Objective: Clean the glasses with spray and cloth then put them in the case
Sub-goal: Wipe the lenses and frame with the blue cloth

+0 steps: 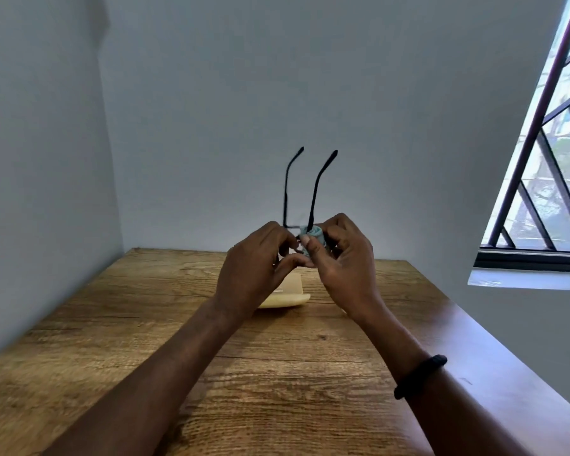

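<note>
Glasses (310, 189) are held above the case (288, 296), temples pointing up so the lenses face the hands. Left hand (254, 261) pinches the frame to steady it. Right hand (339, 258) pinches the cloth (315, 235) around one lens, apparently for wiping.

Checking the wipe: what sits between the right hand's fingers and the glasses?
The head view shows the teal cloth between the right hand and the glasses.

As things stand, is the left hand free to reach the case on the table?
Probably not yet: the left hand grips the glasses while the right hand wipes with the cloth. The case lies just beneath, nothing blocking it.
</note>
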